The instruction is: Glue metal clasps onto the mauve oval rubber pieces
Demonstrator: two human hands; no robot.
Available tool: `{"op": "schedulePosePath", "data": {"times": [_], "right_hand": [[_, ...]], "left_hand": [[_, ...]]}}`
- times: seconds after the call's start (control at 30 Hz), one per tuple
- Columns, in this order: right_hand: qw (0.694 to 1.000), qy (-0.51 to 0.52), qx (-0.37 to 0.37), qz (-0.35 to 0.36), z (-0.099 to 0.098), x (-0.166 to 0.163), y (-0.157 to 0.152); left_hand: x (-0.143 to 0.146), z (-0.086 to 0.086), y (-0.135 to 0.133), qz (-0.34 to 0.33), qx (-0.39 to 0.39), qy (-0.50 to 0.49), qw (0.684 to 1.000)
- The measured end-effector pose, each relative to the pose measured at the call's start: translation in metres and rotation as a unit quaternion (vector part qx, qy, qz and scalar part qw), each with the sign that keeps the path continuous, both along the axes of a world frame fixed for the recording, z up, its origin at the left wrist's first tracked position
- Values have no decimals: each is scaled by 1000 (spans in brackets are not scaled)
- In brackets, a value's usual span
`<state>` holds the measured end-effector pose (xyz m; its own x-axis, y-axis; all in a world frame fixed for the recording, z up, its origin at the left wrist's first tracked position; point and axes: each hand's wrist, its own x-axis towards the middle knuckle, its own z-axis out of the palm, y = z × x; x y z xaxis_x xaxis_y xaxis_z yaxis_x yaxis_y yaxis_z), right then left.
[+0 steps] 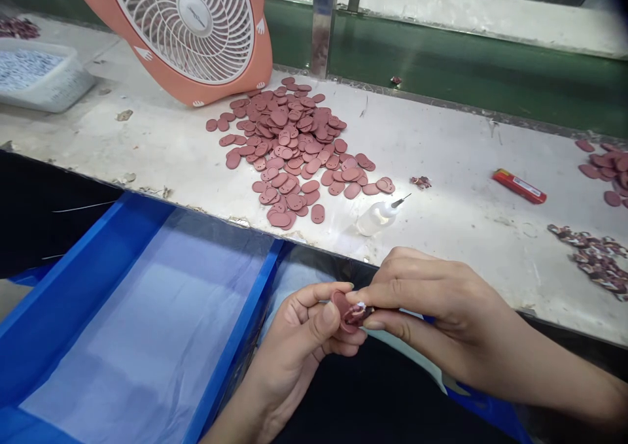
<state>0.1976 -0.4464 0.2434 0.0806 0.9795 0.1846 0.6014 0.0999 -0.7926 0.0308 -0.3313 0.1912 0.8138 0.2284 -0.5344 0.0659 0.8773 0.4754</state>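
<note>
Both hands meet below the table's front edge. My left hand is closed, pinching a small reddish-brown oval piece between thumb and fingers. My right hand is closed too, its fingertips pressing a small patterned bit onto that piece. On the white table behind lies a big pile of the same oval pieces. A small clear squeeze bottle with a needle tip lies on its side just beyond my hands.
An orange fan stands at the back left, beside a white basket. A blue bin with a pale liner sits lower left. A red lighter, more oval pieces and patterned bits lie at the right.
</note>
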Motion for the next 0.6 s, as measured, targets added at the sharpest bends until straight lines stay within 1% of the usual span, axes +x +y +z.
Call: {"op": "schedulePosePath", "data": {"times": [0.1,0.27,0.47,0.6], "right_hand": [[1000,-5,-7,2,1,0,2],[1000,-8,7,5,0,-2,4],[999,-17,30,24,-1,-6,2],[999,-13,30,35,2,-9,-3]], "left_hand": [[0,0,-1,9,6,7,1000],[-1,1,-3,27,18,10,999],[-3,4,-5,48,33,-13,998],[-6,9,-7,50,43,-24,998]]}}
